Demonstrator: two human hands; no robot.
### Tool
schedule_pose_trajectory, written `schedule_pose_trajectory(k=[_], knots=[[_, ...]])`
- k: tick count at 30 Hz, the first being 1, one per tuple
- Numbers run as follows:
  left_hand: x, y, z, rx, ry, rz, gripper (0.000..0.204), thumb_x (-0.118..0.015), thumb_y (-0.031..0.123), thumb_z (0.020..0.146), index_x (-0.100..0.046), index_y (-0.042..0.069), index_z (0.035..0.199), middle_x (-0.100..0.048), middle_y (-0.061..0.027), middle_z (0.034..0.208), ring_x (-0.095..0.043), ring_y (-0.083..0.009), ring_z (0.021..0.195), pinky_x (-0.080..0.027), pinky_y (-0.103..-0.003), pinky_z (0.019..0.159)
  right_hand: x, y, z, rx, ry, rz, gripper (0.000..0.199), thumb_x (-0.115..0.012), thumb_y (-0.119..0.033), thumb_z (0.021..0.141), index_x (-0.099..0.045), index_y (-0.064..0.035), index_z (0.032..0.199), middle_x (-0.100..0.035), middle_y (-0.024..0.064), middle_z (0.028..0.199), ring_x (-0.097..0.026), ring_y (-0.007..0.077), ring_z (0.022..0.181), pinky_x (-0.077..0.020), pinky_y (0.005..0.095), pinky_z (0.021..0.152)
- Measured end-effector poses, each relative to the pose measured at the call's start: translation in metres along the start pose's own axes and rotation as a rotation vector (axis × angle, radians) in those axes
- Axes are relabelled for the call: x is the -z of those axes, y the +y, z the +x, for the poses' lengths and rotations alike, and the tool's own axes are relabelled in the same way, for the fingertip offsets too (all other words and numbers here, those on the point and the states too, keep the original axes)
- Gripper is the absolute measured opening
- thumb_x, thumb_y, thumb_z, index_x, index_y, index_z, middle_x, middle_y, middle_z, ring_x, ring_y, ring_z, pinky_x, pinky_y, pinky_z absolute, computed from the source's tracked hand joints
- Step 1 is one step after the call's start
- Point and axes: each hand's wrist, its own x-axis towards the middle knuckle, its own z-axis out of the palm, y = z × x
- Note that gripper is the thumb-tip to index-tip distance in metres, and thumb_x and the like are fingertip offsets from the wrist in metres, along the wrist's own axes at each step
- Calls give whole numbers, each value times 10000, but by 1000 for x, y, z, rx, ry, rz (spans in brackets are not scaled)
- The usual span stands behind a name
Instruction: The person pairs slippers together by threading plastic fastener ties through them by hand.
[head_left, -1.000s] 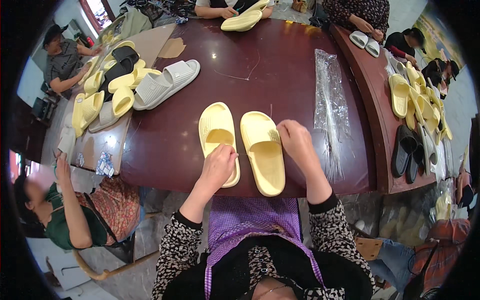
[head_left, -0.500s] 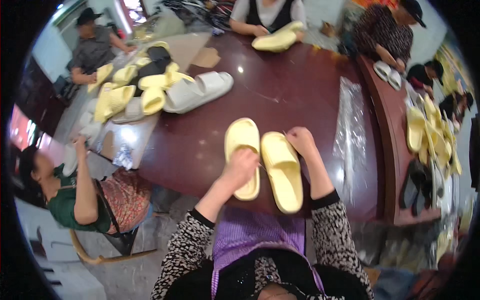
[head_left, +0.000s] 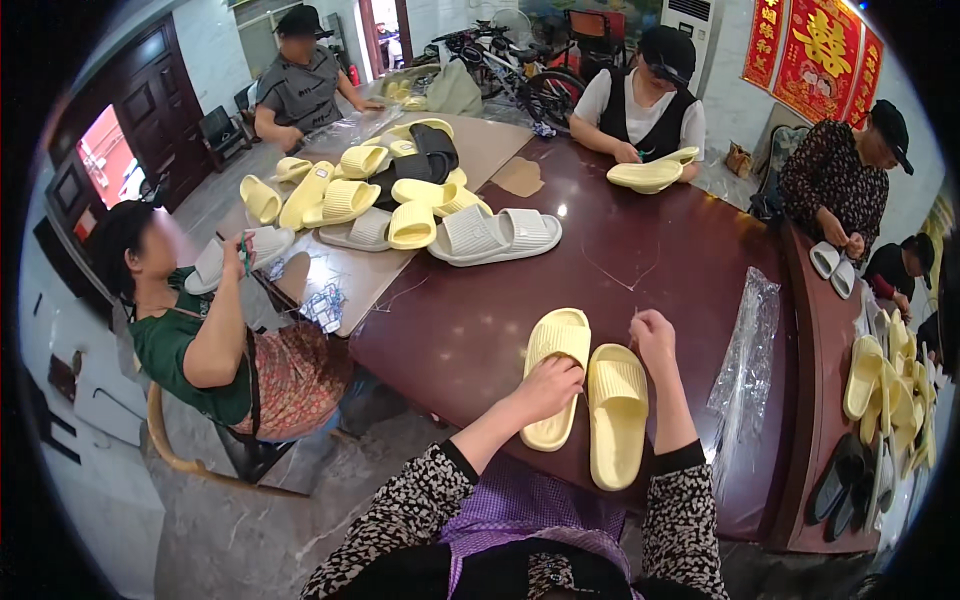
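Note:
Two yellow slippers lie side by side in front of me, the left slipper (head_left: 550,432) and the right slipper (head_left: 618,440), toes pointing away. My left hand (head_left: 548,388) is over the left slipper's ribbed strap, its fingers drawn together at the strap's inner edge; what they grip is hidden. Just past the right slipper's toe, my right hand (head_left: 654,340) is raised a little in a pinch. Whatever sits between those fingertips is too small to name.
Yellow, grey and black slippers pile up at the table's left, with a large grey slipper (head_left: 500,236) nearest. A clear plastic bag (head_left: 745,355) of thin strands lies right. Co-workers handle slippers around the table (head_left: 470,330). More slippers (head_left: 900,390) crowd the far right.
The view has tilted up and shifted, so the scene sits lower and further right. My right hand has lifted slightly off the right slipper's toe; my left hand stays at the left slipper's strap.

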Motion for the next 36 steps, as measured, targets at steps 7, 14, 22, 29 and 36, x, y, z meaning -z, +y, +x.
schedule_pose_trajectory(k=[7,14,22,29,36], knots=[[3,-1,3,15,-23,6,130,-622,138,791,-549,56,860,-533,-94,892,-526,-280,901,-422,-390,819,-55,-41,7,212,-255,-224,152,-577,-143,806,-619,-12,869,-644,155,766,-628,264,699,-480,359,638],[4,14,-7,87,-75,-69,101,-593,113,807,-534,44,852,-553,-113,877,-539,-290,894,-429,-403,816,-51,-47,0,205,-403,-271,162,-578,-141,804,-614,4,869,-617,122,732,-590,226,682,-464,338,623],[6,19,-13,156,-63,-125,116,-587,130,814,-534,39,863,-568,-132,879,-545,-303,895,-431,-404,818,-46,-39,-9,106,-402,-19,124,-580,-98,799,-613,19,816,-570,18,675,-521,95,642,-425,257,582],[8,11,-10,153,76,-261,160,-564,85,824,-568,-1,959,-596,-169,914,-580,-347,828,-479,-403,731,-26,-47,-4,-21,-191,396,85,-555,-71,837,-592,0,807,-569,5,699,-486,64,616,-414,220,582],[30,40,14,273,367,-337,223,-558,28,823,-582,-6,1042,-624,-128,963,-609,-244,738,-494,-303,653,-13,-56,-30,141,-117,556,69,-552,-50,852,-594,4,840,-599,32,814,-547,98,780,-441,236,726]])
